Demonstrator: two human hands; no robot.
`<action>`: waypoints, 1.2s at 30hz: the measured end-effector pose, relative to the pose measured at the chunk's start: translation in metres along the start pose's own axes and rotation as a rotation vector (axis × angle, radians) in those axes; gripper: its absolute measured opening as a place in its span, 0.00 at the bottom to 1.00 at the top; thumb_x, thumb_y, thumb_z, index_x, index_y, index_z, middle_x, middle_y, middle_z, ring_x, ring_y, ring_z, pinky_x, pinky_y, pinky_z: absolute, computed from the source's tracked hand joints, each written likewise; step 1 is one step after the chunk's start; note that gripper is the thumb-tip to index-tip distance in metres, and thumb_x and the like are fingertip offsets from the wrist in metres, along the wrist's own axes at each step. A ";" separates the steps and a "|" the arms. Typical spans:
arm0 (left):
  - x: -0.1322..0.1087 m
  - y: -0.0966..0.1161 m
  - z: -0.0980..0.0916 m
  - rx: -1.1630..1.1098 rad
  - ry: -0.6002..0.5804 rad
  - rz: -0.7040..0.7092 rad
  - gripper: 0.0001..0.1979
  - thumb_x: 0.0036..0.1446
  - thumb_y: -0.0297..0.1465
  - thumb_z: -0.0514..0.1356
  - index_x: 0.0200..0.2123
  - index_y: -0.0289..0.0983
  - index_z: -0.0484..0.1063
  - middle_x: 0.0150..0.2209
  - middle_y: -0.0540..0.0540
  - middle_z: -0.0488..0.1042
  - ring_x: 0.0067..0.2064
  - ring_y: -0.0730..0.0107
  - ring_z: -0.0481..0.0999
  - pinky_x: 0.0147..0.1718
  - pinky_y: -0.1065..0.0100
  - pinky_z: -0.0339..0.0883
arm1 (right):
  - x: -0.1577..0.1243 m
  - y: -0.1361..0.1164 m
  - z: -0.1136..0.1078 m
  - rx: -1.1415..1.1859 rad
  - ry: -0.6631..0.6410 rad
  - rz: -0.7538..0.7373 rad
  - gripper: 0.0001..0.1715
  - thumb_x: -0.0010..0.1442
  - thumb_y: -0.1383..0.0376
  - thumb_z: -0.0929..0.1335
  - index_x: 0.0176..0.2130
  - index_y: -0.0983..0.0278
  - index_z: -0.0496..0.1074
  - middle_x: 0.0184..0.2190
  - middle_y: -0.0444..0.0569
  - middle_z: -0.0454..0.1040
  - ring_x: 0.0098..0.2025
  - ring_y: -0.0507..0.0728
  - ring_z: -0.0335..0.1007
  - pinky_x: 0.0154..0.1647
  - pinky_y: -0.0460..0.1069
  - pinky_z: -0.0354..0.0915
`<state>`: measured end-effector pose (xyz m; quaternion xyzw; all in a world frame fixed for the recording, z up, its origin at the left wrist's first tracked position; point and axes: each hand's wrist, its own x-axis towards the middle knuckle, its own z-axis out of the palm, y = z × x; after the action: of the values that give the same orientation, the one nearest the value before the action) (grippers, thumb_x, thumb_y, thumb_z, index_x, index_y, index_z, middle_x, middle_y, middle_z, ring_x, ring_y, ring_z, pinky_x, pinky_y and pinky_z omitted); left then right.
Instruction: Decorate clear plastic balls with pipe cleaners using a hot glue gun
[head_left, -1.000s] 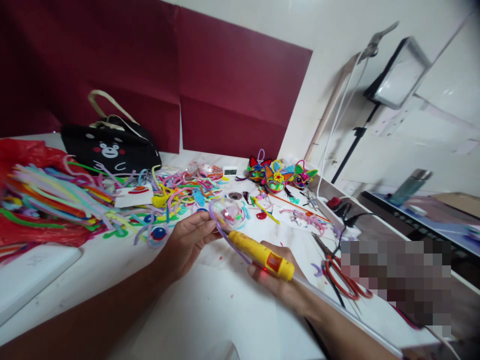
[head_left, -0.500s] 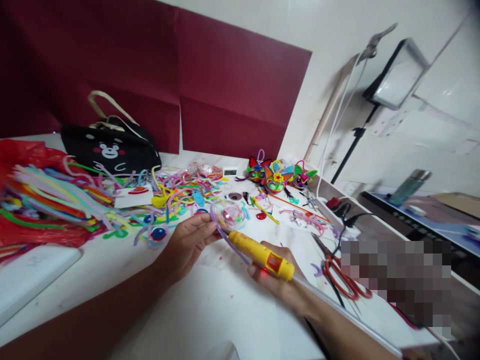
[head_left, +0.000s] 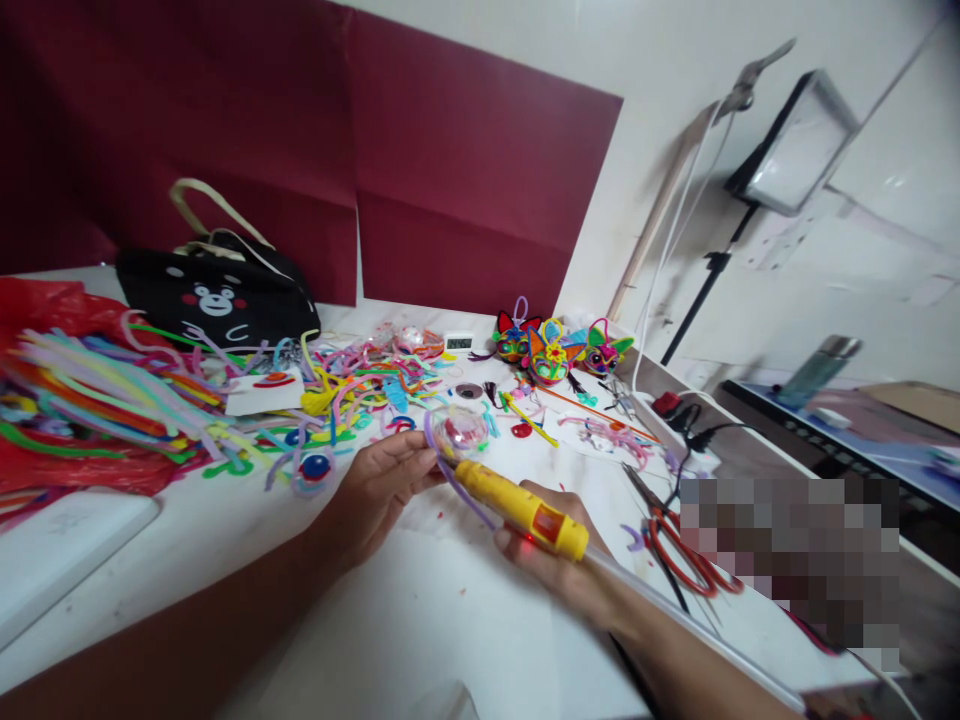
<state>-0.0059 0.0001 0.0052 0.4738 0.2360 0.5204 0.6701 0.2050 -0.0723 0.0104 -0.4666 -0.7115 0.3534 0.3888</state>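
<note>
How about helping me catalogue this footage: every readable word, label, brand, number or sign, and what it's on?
Nothing reads with certainty.
White display: digits too small and blurred.
White flat object, lower left: faint mark, unreadable.
Black bag: bear face, no legible words.
Yellow tool: no legible text.

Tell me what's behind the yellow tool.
Parts of the right hand gripping the yellow tool show on both sides of it, with white tabletop past its upper edge. The tool's body covers the middle of the hand and anything directly behind.
</note>
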 end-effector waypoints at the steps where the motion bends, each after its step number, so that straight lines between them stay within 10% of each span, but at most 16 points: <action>1: 0.000 0.000 0.000 -0.004 0.003 0.000 0.09 0.49 0.32 0.71 0.35 0.36 0.83 0.33 0.44 0.82 0.37 0.66 0.79 0.42 0.68 0.75 | 0.000 -0.001 0.000 -0.006 0.000 -0.001 0.12 0.57 0.62 0.67 0.27 0.61 0.59 0.24 0.39 0.59 0.25 0.49 0.54 0.24 0.46 0.51; 23: 0.005 0.003 -0.002 -0.079 0.150 0.018 0.08 0.49 0.31 0.71 0.32 0.34 0.79 0.32 0.44 0.81 0.38 0.64 0.80 0.43 0.65 0.75 | 0.001 0.011 -0.003 -0.164 0.007 -0.272 0.09 0.55 0.65 0.69 0.32 0.60 0.63 0.26 0.42 0.68 0.26 0.51 0.62 0.27 0.47 0.57; 36: 0.018 0.011 -0.012 -0.165 0.303 0.084 0.06 0.49 0.26 0.69 0.31 0.35 0.75 0.31 0.46 0.81 0.36 0.66 0.82 0.41 0.66 0.76 | 0.010 0.012 0.009 -0.390 -0.243 -0.398 0.17 0.53 0.54 0.71 0.36 0.62 0.68 0.32 0.47 0.70 0.30 0.53 0.63 0.32 0.47 0.59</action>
<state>-0.0145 0.0219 0.0124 0.3427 0.2706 0.6311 0.6411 0.1991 -0.0603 -0.0021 -0.3380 -0.8846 0.1802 0.2658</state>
